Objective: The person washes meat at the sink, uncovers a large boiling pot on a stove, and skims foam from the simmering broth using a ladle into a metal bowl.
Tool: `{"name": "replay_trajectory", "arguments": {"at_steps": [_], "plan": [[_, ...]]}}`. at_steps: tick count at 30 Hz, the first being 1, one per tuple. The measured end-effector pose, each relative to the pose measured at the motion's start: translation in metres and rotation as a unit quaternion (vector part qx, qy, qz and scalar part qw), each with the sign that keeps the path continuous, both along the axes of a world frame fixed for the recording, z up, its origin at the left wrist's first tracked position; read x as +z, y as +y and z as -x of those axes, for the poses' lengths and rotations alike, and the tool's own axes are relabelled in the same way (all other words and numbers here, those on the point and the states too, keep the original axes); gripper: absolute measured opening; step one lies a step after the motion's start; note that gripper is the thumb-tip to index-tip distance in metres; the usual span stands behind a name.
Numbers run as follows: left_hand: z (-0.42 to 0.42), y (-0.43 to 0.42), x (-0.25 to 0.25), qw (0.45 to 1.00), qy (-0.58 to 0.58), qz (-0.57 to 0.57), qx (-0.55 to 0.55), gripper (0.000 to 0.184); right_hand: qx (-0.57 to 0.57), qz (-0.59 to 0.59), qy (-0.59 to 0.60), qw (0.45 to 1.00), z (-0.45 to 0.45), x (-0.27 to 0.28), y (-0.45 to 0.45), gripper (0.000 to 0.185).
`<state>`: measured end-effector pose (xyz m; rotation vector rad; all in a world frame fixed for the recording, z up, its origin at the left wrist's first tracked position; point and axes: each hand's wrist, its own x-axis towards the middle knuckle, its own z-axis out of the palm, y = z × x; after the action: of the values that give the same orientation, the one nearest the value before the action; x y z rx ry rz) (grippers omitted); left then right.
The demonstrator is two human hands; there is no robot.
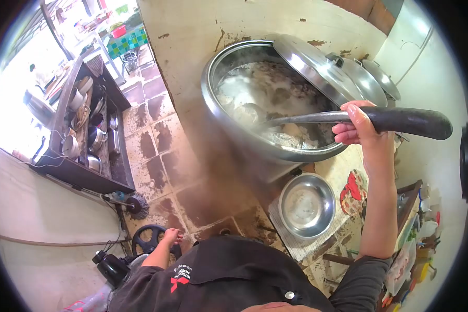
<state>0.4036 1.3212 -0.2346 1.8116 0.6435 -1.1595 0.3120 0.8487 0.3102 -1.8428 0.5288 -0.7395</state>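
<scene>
The right hand has its fingers clamped on the ladle where handle meets shank, likely for leverage, its head in the stockpot, whose lid sits askew, leaving access, while the left hand hangs empty, fingers loosely apart.

Black-handled ladle, slanting into steaming pot

From here, lower end of the utensil indistinct through steam; contents of the pot too blurred to identify; lid conceals part of its rim; smallest shirt lettering illegible.
</scene>
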Motion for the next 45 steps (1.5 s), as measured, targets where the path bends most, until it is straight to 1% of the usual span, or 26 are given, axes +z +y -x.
{"name": "replay_trajectory", "arguments": {"at_steps": [5, 13, 16, 19, 24, 27, 28, 31, 34, 37, 45], "plan": [[-0.003, -0.009, 0.010, 1.000, 0.000, -0.003, -0.011, 0.022, -0.001, -0.013, -0.008, 1.000, -0.005, 0.003, -0.010, 0.030], [-0.005, -0.011, 0.008, 1.000, -0.002, -0.001, -0.010, 0.022, -0.014, -0.025, -0.013, 0.999, -0.022, 0.006, -0.018, 0.032], [-0.005, -0.011, 0.008, 1.000, 0.000, 0.003, -0.010, 0.022, 0.008, -0.038, -0.042, 0.998, -0.034, 0.005, -0.019, 0.028], [-0.004, -0.010, 0.005, 1.000, -0.002, 0.001, -0.010, 0.021, 0.012, -0.019, -0.051, 0.998, -0.051, -0.003, -0.019, 0.028], [-0.003, -0.008, 0.006, 1.000, 0.000, 0.005, 0.004, 0.021, 0.055, -0.008, -0.073, 0.996, -0.075, -0.018, -0.011, 0.017], [-0.001, -0.002, 0.001, 1.000, 0.008, 0.008, 0.017, 0.022, 0.095, 0.031, -0.069, 0.993, -0.083, -0.031, -0.010, 0.026], [0.000, 0.000, 0.001, 1.000, 0.010, 0.011, 0.020, 0.022, 0.098, 0.020, -0.068, 0.993, -0.084, -0.032, -0.007, 0.025], [0.003, 0.003, 0.004, 1.000, 0.011, 0.006, 0.026, 0.023, 0.109, 0.007, -0.075, 0.991, -0.083, -0.033, 0.000, 0.025], [0.006, 0.006, 0.003, 1.000, 0.015, -0.003, 0.028, 0.023, 0.099, -0.028, -0.083, 0.991, -0.078, -0.029, 0.009, 0.015], [0.006, 0.009, -0.003, 0.999, 0.014, -0.005, 0.032, 0.023, 0.079, -0.030, -0.048, 0.995, -0.065, -0.025, 0.014, 0.016], [0.009, 0.000, -0.001, 1.000, 0.005, 0.007, 0.029, 0.022, 0.082, -0.049, -0.034, 0.995, -0.019, -0.015, 0.021, 0.017]]}}
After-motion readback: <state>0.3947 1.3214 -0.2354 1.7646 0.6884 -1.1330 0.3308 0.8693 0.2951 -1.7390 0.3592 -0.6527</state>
